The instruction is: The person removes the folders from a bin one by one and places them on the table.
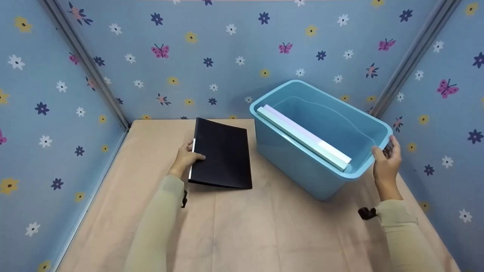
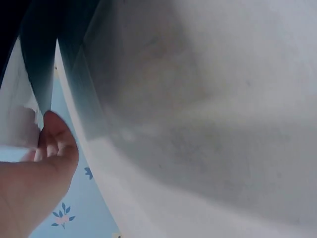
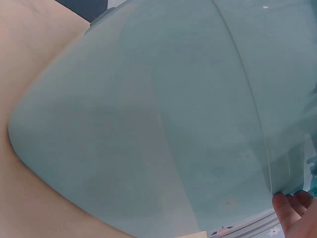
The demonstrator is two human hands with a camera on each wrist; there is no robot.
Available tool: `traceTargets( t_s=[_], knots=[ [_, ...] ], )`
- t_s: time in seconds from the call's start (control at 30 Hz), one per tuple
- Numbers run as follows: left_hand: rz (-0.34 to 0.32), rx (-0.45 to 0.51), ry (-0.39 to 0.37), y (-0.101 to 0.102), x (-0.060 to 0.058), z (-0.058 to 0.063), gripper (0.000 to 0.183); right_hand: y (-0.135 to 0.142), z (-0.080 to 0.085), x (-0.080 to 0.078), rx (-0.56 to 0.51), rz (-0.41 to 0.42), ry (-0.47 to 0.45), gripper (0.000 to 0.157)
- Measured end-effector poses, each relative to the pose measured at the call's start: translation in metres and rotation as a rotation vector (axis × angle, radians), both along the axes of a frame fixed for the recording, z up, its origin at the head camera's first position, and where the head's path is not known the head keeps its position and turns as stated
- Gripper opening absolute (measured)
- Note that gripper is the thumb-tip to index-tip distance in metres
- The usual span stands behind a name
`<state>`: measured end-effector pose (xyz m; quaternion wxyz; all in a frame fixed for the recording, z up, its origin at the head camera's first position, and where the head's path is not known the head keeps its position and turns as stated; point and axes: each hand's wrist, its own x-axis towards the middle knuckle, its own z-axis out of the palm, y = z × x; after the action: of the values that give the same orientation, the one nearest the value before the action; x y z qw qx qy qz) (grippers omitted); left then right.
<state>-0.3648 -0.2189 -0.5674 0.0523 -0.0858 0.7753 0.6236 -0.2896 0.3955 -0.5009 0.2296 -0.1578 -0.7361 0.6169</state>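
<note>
From the head feed I count two hands: the left hand (image 1: 186, 158) pinches the left edge of one black folder (image 1: 221, 155), thumb on top, and the right hand (image 1: 386, 162) grips the right-end rim of one blue bin (image 1: 291, 160). The folder hangs tilted over the table, left of the bin, and I count two pale strips lying lengthwise inside the bin. The table (image 1: 242, 226) is peach; around it I see three flowered walls (image 1: 227, 45) and two grey corner posts (image 1: 90, 68). My left wrist feed shows fingers at the folder's edge; my right, fingertips on the bin's rim.
</note>
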Motion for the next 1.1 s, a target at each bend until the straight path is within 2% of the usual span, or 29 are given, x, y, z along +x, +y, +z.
traceTargets(
  t_s=[0.2, 0.4, 0.63, 0.83, 1.0, 1.1],
  knots=[
    [-0.107, -0.045, -0.007, 0.001, 0.001, -0.005, 0.115, 0.001, -0.001, 0.000, -0.017, 0.005, 0.011, 0.075],
    [-0.164, -0.069, 0.020, 0.000, 0.003, -0.014, 0.120, 0.000, -0.002, 0.000, -0.022, 0.019, 0.028, 0.077],
    [-0.121, -0.179, 0.071, 0.001, -0.002, -0.029, 0.109, 0.001, 0.000, 0.001, -0.021, 0.011, 0.016, 0.077],
    [-0.074, -0.191, 0.059, 0.007, -0.002, -0.039, 0.097, 0.001, 0.001, 0.001, -0.006, 0.008, -0.007, 0.076],
    [-0.075, -0.198, 0.064, 0.008, -0.001, -0.045, 0.095, 0.000, 0.000, 0.001, 0.004, 0.006, -0.007, 0.076],
    [-0.082, -0.240, 0.074, 0.008, -0.001, -0.047, 0.095, 0.000, 0.000, 0.001, 0.009, 0.001, -0.005, 0.075]
  ],
)
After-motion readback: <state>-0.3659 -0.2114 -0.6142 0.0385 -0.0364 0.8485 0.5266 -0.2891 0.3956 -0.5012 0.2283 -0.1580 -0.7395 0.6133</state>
